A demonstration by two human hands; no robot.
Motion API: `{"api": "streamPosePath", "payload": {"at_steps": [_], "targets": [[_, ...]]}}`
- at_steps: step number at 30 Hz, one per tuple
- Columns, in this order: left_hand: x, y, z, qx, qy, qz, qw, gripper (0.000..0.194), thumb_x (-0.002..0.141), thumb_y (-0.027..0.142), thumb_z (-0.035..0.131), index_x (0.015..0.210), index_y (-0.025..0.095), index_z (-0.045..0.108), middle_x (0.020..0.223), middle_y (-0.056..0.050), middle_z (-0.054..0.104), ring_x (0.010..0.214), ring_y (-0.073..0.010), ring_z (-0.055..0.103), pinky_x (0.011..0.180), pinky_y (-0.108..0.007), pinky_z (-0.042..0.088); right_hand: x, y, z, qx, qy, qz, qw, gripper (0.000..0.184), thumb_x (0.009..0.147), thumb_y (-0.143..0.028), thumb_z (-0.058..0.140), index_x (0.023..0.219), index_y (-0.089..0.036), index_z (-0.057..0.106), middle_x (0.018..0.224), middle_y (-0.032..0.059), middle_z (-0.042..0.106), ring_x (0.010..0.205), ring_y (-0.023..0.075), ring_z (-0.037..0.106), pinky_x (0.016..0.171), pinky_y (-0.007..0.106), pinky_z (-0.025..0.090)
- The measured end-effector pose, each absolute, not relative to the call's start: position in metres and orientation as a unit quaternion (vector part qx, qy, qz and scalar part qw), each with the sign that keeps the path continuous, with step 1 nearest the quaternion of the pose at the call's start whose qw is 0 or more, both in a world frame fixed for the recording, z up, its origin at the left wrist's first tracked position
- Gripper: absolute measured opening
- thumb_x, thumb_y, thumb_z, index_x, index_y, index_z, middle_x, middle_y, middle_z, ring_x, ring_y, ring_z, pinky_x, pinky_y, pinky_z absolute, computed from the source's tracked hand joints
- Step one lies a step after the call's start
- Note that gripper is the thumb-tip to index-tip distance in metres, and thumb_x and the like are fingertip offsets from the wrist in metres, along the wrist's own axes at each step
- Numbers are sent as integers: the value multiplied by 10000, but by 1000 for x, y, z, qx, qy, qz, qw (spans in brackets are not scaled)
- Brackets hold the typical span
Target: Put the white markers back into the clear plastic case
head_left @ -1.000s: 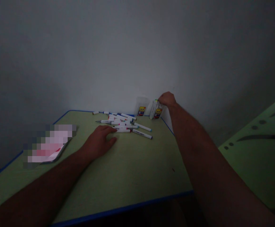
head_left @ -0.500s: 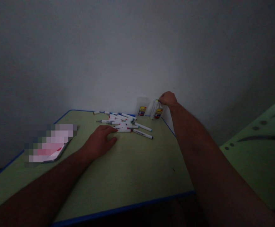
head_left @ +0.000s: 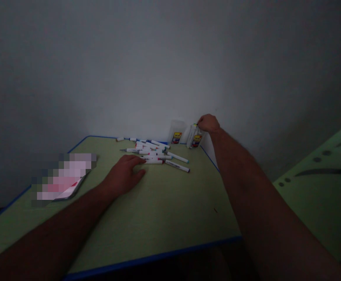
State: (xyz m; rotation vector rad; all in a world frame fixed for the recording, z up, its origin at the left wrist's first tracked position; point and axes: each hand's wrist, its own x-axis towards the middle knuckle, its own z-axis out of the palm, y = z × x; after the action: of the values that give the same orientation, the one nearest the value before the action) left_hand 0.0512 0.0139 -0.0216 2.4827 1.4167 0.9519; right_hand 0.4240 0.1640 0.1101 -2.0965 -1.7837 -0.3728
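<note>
My left hand lies on the table with its fingers stretched and thumb apart, its fingertips touching the near end of a heap of white markers. My right hand is closed in a pinch at the top of a clear plastic container with a yellow label. A marker with a dark end seems to be between its fingers, mostly hidden by the hand. Several white markers stand in that container. A second clear container with the same kind of label stands to its left and looks empty.
The pale green table has a blue edge and stands against a grey wall. A flat pad-like object, partly blurred out, lies at the left. A green panel with dark marks rises at the right.
Almost nothing has moved. My right hand stays at the container top, and my left hand rests in the same place by the markers.
</note>
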Motion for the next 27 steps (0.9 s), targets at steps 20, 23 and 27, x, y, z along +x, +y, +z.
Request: {"api": "streamPosePath", "payload": {"at_steps": [20, 23, 27], "targets": [[51, 15, -23, 824, 465, 317, 63, 373, 829, 382, 589, 1129, 196, 712, 1201, -125, 698, 1182, -315, 594, 1039, -502, 466, 419, 159, 114, -757, -622, -137, 148, 235, 767, -165, 667, 965, -190, 793, 1058, 115, 750, 989, 275, 691, 858, 380, 569], [51, 15, -23, 824, 467, 315, 62, 387, 826, 380, 591, 1130, 176, 717, 1192, -139, 699, 1182, -324, 593, 1039, -499, 465, 418, 159, 114, -757, -624, -135, 142, 233, 770, -164, 674, 970, -189, 790, 1069, 113, 749, 1004, 278, 692, 879, 388, 565], [51, 14, -23, 824, 465, 318, 64, 382, 833, 379, 590, 1129, 175, 718, 1191, -137, 699, 1173, -318, 598, 1039, -497, 465, 421, 163, 113, -749, -634, -139, 132, 210, 778, -184, 691, 965, -160, 783, 1088, 139, 741, 1018, 285, 690, 900, 396, 558]]}}
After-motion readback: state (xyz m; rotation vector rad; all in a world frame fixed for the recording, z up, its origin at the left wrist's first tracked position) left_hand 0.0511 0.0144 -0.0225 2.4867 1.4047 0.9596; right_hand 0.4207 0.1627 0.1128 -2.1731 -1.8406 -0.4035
